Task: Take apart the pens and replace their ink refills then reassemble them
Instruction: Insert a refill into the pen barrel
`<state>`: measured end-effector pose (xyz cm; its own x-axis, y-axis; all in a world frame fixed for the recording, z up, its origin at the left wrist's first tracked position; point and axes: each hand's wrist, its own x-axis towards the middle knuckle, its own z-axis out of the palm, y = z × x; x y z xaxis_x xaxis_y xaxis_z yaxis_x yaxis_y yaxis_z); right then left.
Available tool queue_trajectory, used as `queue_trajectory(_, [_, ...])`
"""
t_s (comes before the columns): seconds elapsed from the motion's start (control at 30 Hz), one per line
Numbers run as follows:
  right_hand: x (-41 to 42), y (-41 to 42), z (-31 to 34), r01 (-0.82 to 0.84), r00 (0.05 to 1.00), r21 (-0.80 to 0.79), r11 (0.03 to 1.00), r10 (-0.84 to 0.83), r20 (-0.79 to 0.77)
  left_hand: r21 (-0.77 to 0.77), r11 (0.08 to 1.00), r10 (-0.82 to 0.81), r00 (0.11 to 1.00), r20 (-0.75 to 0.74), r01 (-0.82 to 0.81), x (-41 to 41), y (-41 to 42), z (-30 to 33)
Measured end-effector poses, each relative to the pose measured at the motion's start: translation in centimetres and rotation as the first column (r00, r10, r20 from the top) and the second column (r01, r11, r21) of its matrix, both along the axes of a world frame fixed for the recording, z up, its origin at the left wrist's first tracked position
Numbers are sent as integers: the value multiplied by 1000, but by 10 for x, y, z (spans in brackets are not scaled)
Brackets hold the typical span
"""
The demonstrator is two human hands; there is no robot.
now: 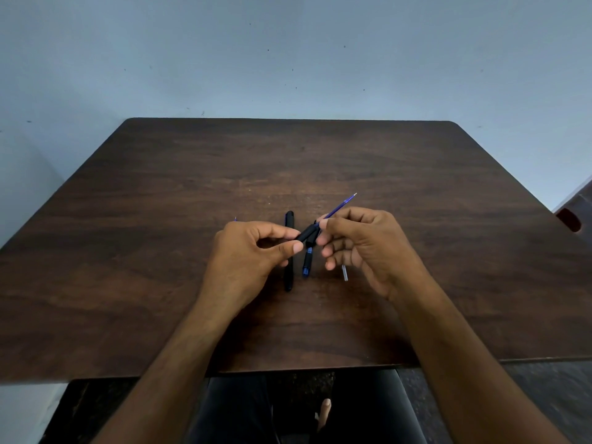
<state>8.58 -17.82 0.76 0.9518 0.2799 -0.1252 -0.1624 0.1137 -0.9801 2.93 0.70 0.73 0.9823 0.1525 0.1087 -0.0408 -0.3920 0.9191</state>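
The left hand pinches a short black pen piece between thumb and forefinger, above the middle of the tabletop. The right hand grips a blue refill, its tip pointing far and right. A whole black pen lies just below the hands, beside a blue-ended pen part, and a clear tube shows near the right palm. The refill is thin and likely bends if pushed in off-line. Loose round parts may roll off if knocked, and the ink tip could smear the fingers.
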Motion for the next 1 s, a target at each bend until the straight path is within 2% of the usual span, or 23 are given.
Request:
queue_trajectory(0.2, [1, -4, 4, 103, 992, 98, 990, -109, 58, 24, 1000, 7, 999, 31, -8, 1, 2, -3])
queue_trajectory(0.47, [-6, -2, 10, 92, 987, 102, 990, -104, 120, 109, 994, 7, 998, 65, -14, 2, 4, -4])
queue_trajectory(0.8, [-11, 2, 6, 55, 991, 75, 996, -64, 121, 120, 992, 18, 994, 111, -32, 4, 6, -6])
queue_trajectory(1.0, [-8, -7, 5, 123, 980, 130, 984, -141, 139, 168, 983, 57, 996, 73, -68, 6, 10, -6])
